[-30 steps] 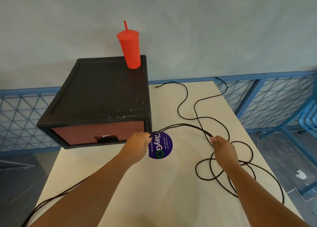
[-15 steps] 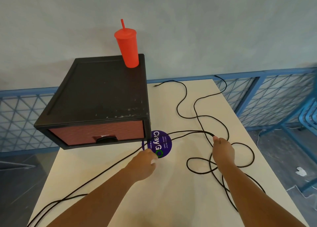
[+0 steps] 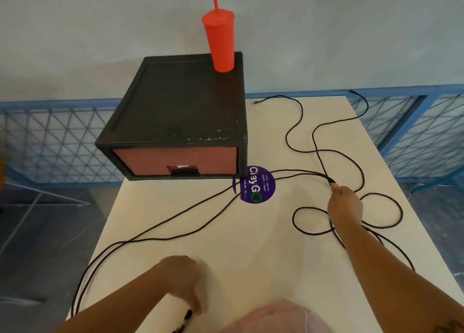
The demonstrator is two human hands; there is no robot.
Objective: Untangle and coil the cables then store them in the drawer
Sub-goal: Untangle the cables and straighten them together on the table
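A long black cable [image 3: 298, 121] snakes in loose loops over the white table [image 3: 251, 244]. My right hand [image 3: 345, 207] pinches a bunch of its strands near the table's right side, with loops lying around my wrist. Two strands run from that pinch leftward, past a purple sticker [image 3: 256, 184], to the front left edge. My left hand [image 3: 183, 280] is low and close to my body, blurred, its fingers curled over a black piece of cable. The black drawer box [image 3: 175, 111] stands at the back left, and its red drawer front [image 3: 150, 160] is closed.
A red tumbler with a straw [image 3: 221, 41] stands on the box's back right corner. One cable plug [image 3: 256, 102] lies by the box's right side. Blue mesh railing [image 3: 414, 131] surrounds the table at the back and right. A pink garment [image 3: 276, 317] fills the bottom edge.
My left hand has drawn back from the sticker toward my body, stretching the strands out across the table. My right hand has kept its pinch in nearly the same place.
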